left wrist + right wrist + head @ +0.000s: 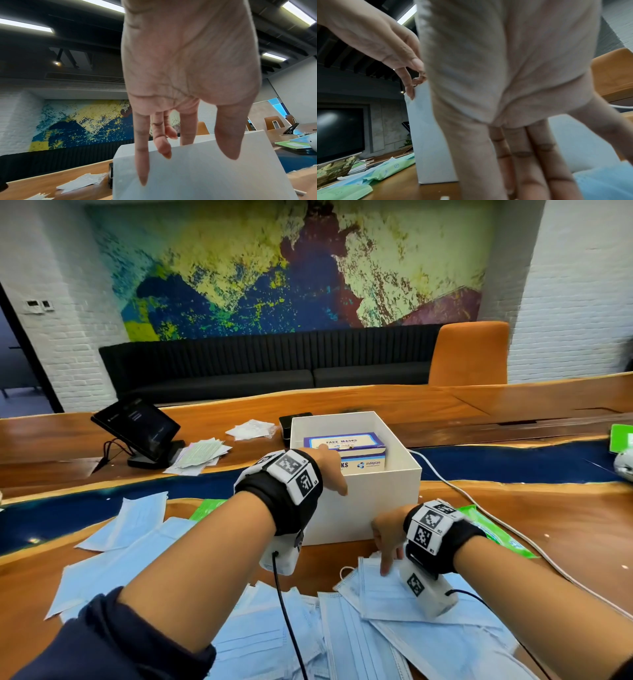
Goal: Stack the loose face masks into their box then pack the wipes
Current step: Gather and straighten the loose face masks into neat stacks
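A white open box [359, 501] stands mid-table and holds a blue face mask box [346, 448]. My left hand [330, 472] hangs over its near left rim, fingers straight and relaxed; in the left wrist view the left hand [187, 148] has its index finger behind the white box's [205, 175] wall and its thumb in front. My right hand [385, 549] presses straight fingers onto a light blue face mask [387, 594] in front of the box. Several loose masks [137, 553] lie around. Green wipes packs [495, 530] lie beside the box, one [205, 508] behind my left arm.
A tablet on a stand [137, 426] and a paper pile [198, 455] sit at the back left. A black device [286, 422] and white packets [251, 429] lie behind the box. A white cable [513, 534] runs along the right. A wicker basket [334, 170] shows far left.
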{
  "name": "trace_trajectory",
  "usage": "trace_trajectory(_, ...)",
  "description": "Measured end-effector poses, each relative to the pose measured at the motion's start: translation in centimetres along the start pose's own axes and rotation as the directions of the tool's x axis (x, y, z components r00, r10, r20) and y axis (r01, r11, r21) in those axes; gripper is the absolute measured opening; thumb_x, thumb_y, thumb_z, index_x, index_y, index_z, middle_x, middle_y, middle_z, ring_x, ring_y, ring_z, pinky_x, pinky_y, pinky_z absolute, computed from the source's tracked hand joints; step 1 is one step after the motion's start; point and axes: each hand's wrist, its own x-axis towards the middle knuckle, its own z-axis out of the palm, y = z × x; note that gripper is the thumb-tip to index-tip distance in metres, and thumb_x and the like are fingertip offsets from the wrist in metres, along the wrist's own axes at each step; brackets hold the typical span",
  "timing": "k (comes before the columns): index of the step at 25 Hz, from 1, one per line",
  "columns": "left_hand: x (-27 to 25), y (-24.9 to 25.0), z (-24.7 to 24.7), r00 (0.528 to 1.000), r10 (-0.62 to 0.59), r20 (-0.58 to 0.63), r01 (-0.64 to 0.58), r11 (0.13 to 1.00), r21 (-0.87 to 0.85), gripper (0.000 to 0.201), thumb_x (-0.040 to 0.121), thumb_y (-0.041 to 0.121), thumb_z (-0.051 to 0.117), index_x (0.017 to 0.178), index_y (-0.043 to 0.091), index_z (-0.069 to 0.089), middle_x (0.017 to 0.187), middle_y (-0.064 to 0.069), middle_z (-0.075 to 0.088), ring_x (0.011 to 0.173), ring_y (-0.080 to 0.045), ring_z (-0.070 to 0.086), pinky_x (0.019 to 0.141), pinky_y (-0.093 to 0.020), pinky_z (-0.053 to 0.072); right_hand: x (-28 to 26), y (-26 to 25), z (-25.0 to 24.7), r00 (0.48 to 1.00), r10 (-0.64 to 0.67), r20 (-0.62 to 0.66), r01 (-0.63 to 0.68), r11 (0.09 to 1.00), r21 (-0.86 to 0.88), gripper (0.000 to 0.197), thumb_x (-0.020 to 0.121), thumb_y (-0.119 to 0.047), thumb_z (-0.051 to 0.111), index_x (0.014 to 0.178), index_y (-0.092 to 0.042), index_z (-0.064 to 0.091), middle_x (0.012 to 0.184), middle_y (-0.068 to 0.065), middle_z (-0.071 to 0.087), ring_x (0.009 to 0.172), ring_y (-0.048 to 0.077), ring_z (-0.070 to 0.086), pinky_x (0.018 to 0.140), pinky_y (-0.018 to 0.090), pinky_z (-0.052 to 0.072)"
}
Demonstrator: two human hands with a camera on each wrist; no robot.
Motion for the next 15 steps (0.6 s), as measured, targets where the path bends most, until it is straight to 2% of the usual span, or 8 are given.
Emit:
trace_trajectory(4, -0.1, 0.2, -0.4, 0.998, -0.002, 0.066, 0.002, 1.0, -0.002, 0.047, 0.088, 0.044, 0.057, 0.12, 0.009, 0.053, 0.112, -0.007, 0.053, 0.098, -0.02, 0.052, 0.088, -0.028, 0.047, -0.9, -0.5, 0.2, 0.997, -0.062, -0.042, 0.06, 0.997, -0.047, 0.023, 0.084, -0.032, 0.068, 0.096, -0.013, 0.061, 0.07, -0.007, 0.049, 0.085, 0.016, 0.05, 0.078, 0.027, 0.04)
trace_trajectory(6, -0.4, 0.3, -0.5, 0.997, 0.009, 0.081, -0.007, 1.0, -0.018, 0.053, 0.089, 0.043, 0.056, 0.13, 0.011, 0.046, 0.122, -0.008, 0.053, 0.108, -0.022, 0.054, 0.09, -0.029, 0.046, -1.6, -0.1, -0.2, 0.992, -0.087, -0.09, 0.086, 0.996, -0.009, 0.03, 0.088, -0.03, 0.063, 0.112, -0.012, 0.061, 0.069, -0.008, 0.046, 0.076, 0.014, 0.05, 0.07, 0.021, 0.041)
trace_trajectory(7, -0.5, 0.4, -0.6, 0.997, 0.02, 0.07, -0.018, 0.999, -0.038, 0.058, 0.09, 0.041, 0.056, 0.137, 0.012, 0.039, 0.129, -0.009, 0.05, 0.113, -0.024, 0.053, 0.092, -0.03, 0.046, -2.0, 0.1, -0.4, 0.989, -0.093, -0.119, 0.098, 0.994, 0.04, 0.029, 0.088, -0.028, 0.062, 0.113, -0.013, 0.06, 0.07, -0.007, 0.047, 0.069, 0.011, 0.049, 0.062, 0.018, 0.041)
trace_trajectory(8, -0.6, 0.4, -0.5, 0.999, 0.025, 0.043, -0.022, 0.997, -0.079, 0.063, 0.09, 0.039, 0.057, 0.141, 0.014, 0.031, 0.133, -0.01, 0.048, 0.115, -0.024, 0.052, 0.093, -0.031, 0.045, -2.3, 0.5, -0.7, 0.984, -0.104, -0.145, 0.122, 0.985, 0.118, 0.022, 0.088, -0.026, 0.062, 0.108, -0.015, 0.06, 0.071, -0.006, 0.049, 0.064, 0.009, 0.047, 0.057, 0.017, 0.04)
trace_trajectory(10, -0.7, 0.6, 0.0, 0.998, 0.036, -0.043, -0.045, 0.973, -0.226, 0.064, 0.09, 0.035, 0.058, 0.141, 0.015, 0.024, 0.132, -0.01, 0.048, 0.111, -0.023, 0.054, 0.093, -0.032, 0.046, -2.9, 1.4, -1.1, 0.969, -0.125, -0.213, 0.189, 0.93, 0.314, 0.008, 0.088, -0.021, 0.063, 0.091, -0.018, 0.057, 0.074, -0.004, 0.052, 0.062, 0.009, 0.049, 0.053, 0.018, 0.042)
trace_trajectory(12, -0.7, 0.7, 0.7, 0.992, 0.031, -0.12, -0.08, 0.902, -0.425, 0.058, 0.091, 0.037, 0.055, 0.133, 0.012, 0.025, 0.127, -0.012, 0.051, 0.108, -0.024, 0.056, 0.093, -0.033, 0.048, -3.8, 2.4, -1.6, 0.925, -0.123, -0.36, 0.298, 0.821, 0.486, 0.015, 0.089, -0.019, 0.063, 0.079, -0.021, 0.052, 0.072, -0.002, 0.052, 0.059, 0.01, 0.051, 0.049, 0.019, 0.043)
trace_trajectory(13, -0.8, 0.9, 1.0, 0.991, 0.022, -0.133, -0.087, 0.857, -0.508, 0.058, 0.091, 0.042, 0.053, 0.131, 0.009, 0.027, 0.122, -0.011, 0.052, 0.105, -0.023, 0.056, 0.089, -0.034, 0.049, -4.5, 2.9, -1.9, 0.88, -0.098, -0.464, 0.369, 0.755, 0.542, 0.019, 0.089, -0.019, 0.062, 0.076, -0.022, 0.05, 0.068, -0.002, 0.052, 0.054, 0.008, 0.05, 0.046, 0.018, 0.041)
trace_trajectory(15, -1.4, 1.2, 1.4, 0.992, 0.019, -0.125, -0.092, 0.788, -0.609, 0.062, 0.09, 0.049, 0.051, 0.128, 0.004, 0.032, 0.111, -0.007, 0.051, 0.097, -0.02, 0.053, 0.079, -0.033, 0.05, -5.6, 3.6, -2.3, 0.758, -0.011, -0.652, 0.532, 0.588, 0.609, 0.021, 0.091, -0.018, 0.06, 0.073, -0.02, 0.048, 0.064, -0.002, 0.054, 0.044, 0.002, 0.05, 0.04, 0.014, 0.038)
